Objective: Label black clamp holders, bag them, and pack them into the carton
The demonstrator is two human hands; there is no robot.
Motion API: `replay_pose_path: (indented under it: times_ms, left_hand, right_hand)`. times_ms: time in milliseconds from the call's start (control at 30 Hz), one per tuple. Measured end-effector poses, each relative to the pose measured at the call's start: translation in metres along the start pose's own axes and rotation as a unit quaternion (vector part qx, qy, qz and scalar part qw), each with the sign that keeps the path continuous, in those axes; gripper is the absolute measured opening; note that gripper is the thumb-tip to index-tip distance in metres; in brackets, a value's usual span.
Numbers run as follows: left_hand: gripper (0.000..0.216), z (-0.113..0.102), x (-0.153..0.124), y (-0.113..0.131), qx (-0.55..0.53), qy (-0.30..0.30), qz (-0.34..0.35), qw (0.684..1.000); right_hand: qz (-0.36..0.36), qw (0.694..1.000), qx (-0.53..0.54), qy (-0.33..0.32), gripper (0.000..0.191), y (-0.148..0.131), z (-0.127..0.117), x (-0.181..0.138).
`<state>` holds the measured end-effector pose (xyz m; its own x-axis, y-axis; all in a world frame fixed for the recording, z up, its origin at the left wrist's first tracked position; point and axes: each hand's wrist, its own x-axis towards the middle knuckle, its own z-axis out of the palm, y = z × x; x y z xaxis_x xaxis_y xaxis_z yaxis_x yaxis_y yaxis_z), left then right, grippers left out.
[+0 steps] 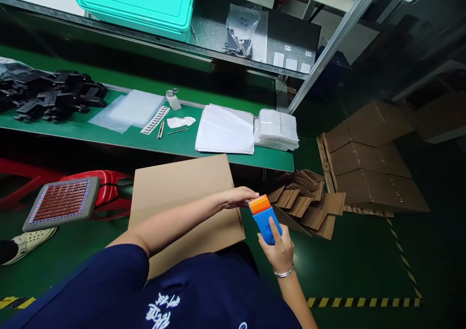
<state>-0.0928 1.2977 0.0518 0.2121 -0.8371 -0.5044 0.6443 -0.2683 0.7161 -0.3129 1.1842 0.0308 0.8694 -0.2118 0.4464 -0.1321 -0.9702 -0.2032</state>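
Note:
A small blue block-shaped tool with an orange end is in my right hand. The thumb and fingers of that hand wrap its blue body, with one finger laid along its face. My left hand reaches across from the left, its fingertips close together at the tool's orange end. Whether they pinch a small thing there is too fine to make out. Below my left forearm is a large brown cardboard box with its flat top up, in front of my body.
On the green bench are black plastic parts, clear sheets, a small bottle, white sheets and stacked bags. Folded cardboard, stacked cartons and a red stool surround me. A shelf runs above.

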Motion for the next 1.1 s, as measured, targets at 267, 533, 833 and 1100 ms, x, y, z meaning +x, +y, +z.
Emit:
replay_pose_path:
  times_ms: [267, 533, 833, 1100]
  left_hand:
    - [0.042, 0.006, -0.002, 0.007, 0.001, -0.05, -0.039, 0.998]
    - [0.014, -0.023, 0.017, 0.015, 0.147, 0.112, -0.024, 0.982]
    - [0.031, -0.183, 0.046, 0.112, 0.383, 0.284, -0.04, 0.878]
    - [0.035, -0.177, 0.06, 0.091, 0.521, 0.321, -0.056, 0.789]
  right_hand:
    - [-0.07, 0.997, 0.025, 0.014, 0.071, 0.016, -0.011, -0.001]
    - [-0.029, 0.995, 0.0, -0.092, 0.065, 0.005, -0.017, 0.007]
    - [0.146, 0.948, 0.091, -0.268, 0.058, -0.009, -0.03, 0.015]
    - [0.158, 0.954, 0.111, -0.23, 0.058, -0.029, -0.009, 0.023]
